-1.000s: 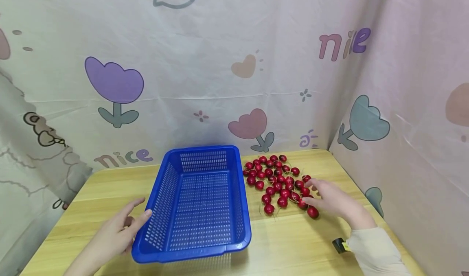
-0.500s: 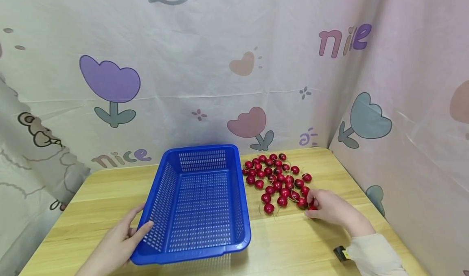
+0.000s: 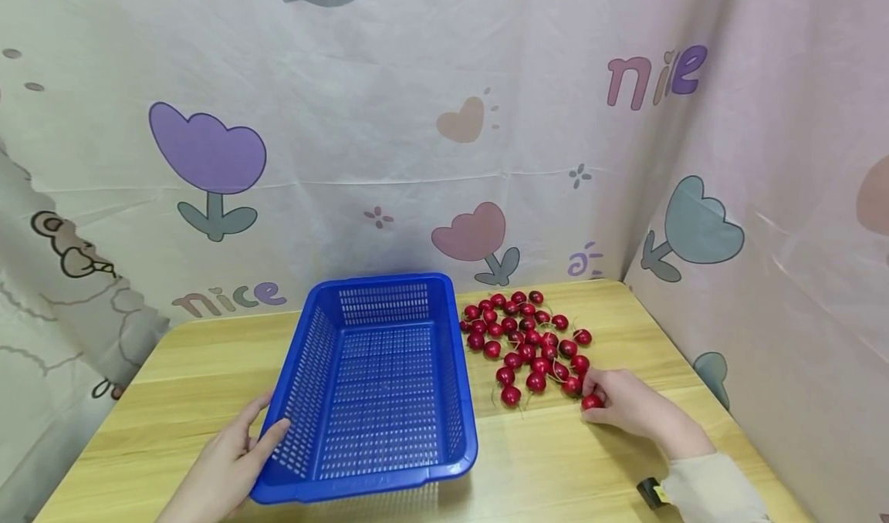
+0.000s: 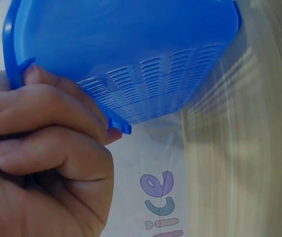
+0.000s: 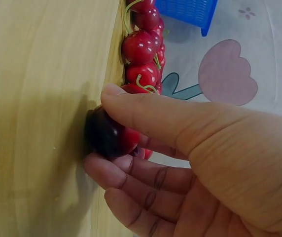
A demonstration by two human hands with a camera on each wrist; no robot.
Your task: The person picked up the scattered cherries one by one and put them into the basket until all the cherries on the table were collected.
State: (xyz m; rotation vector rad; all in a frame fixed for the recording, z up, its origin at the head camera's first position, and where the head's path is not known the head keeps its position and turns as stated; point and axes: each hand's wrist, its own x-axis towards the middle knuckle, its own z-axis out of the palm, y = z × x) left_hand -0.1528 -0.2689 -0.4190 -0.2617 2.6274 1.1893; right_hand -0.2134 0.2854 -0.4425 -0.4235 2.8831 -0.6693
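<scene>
A blue perforated plastic basket (image 3: pixel 361 486) stands in the middle of the head view with nothing inside. My left hand (image 3: pixel 225 465) grips its left rim near the front corner, thumb over the top; in the left wrist view the other fingers (image 4: pixel 47 106) curl below the basket's edge. Right of the basket lies a loose cluster of red cherries (image 3: pixel 526 352) with thin stems. At the cluster's front right, my right hand (image 3: pixel 635 407) pinches one cherry (image 3: pixel 592 403) between thumb and fingers. The right wrist view shows that cherry (image 5: pixel 109 133) dark and shaded, low at the tabletop.
The wooden table (image 3: pixel 549 469) ends at the back against a printed cloth (image 3: pixel 361 122), which also hangs along the right side. A small black device (image 3: pixel 651 494) with a yellow mark sits by the right sleeve (image 3: pixel 715 484).
My right hand has come down to the front-right cherry and its fingers have closed around it. My left fingers have settled onto the basket's rim. Basket and other cherries stay about where they were.
</scene>
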